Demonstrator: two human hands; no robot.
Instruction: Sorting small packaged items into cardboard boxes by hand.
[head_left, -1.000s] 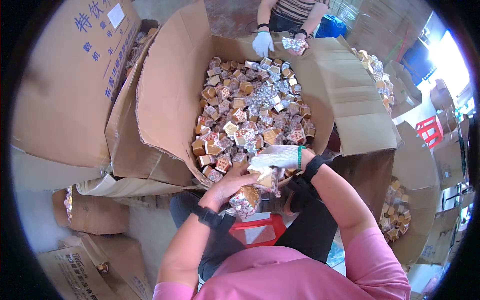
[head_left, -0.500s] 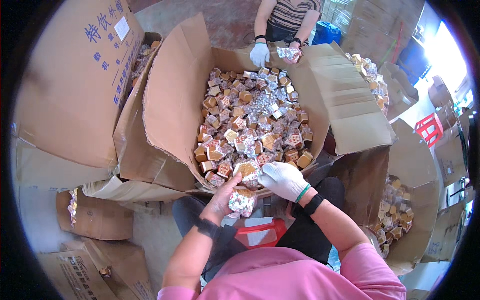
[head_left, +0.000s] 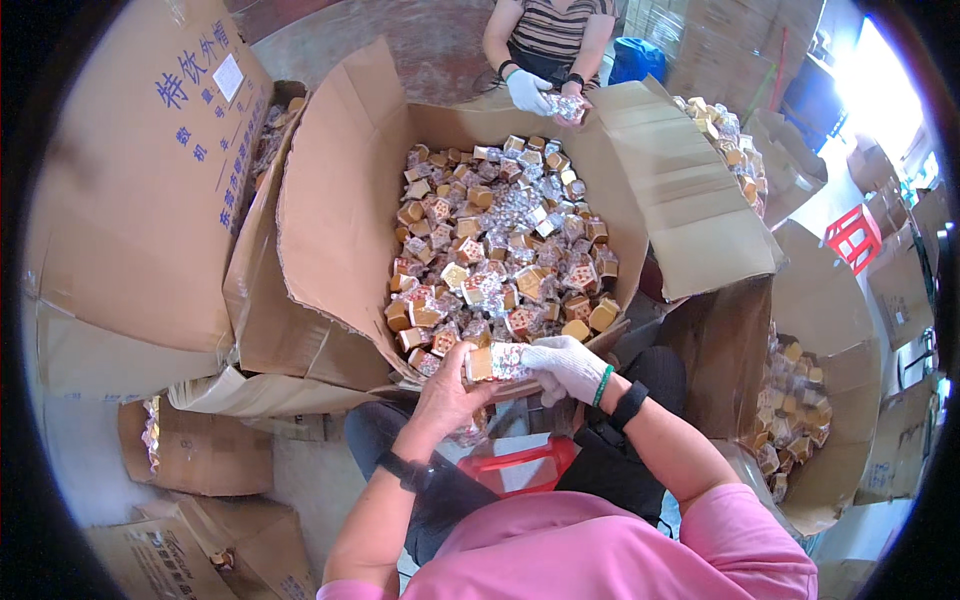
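Observation:
A small gingerbread-house-shaped piece, tan with a white, colour-speckled face, is held over the near edge of a big open carton. My bare left hand closes on its left end. The fingers of my right hand, in a white glove, close on its right end. A second, wrapped piece shows below my left palm, partly hidden by the hand. The carton holds a heap of similar house-shaped pieces, many in clear crinkled plastic.
Across the carton a person's hands, one gloved, hold a wrapped piece. Cartons of similar pieces stand at the right and far right. A tall carton rises at left. A red stool is below my hands; another stands farther right.
My hands have drawn together on the upper piece, which has turned and now lies sideways between them. The other person's gloved hand has risen from the heap to the wrapped piece.

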